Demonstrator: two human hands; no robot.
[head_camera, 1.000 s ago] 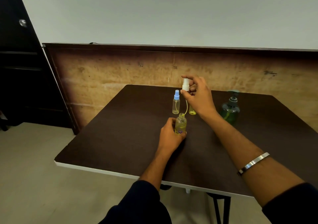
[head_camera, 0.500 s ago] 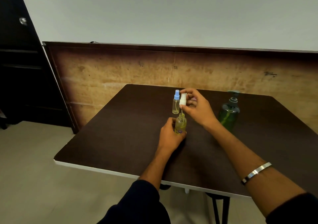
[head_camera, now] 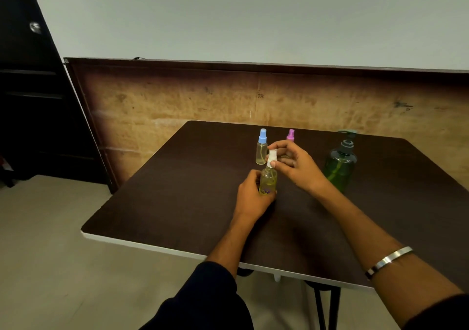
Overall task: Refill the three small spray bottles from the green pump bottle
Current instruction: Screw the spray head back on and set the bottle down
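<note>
Three small spray bottles: all standing on the dark table (head_camera: 177, 202), grouped mid-table toward the far side.
Your left hand (head_camera: 250, 197): fingers wrapped round the lower body of the nearest bottle (head_camera: 268, 181), holding it upright on the table; it's got yellowish liquid inside.
Your right hand (head_camera: 295, 164): thumb and fingertips pinching the white spray cap (head_camera: 272, 157), which sits right on that bottle's neck. Can't tell if it's screwed down or just resting.
Blue-capped bottle (head_camera: 261, 149): upright just behind the one you're holding, cap on.
Pink-capped bottle (head_camera: 290, 135): behind your right hand, only the top shows.
Green pump bottle (head_camera: 340, 164): upright to the right of your right hand, apart from it, nobody touching it.
Extra: silver bangle (head_camera: 388, 261) on your right forearm, dark sleeves on both arms.
</note>
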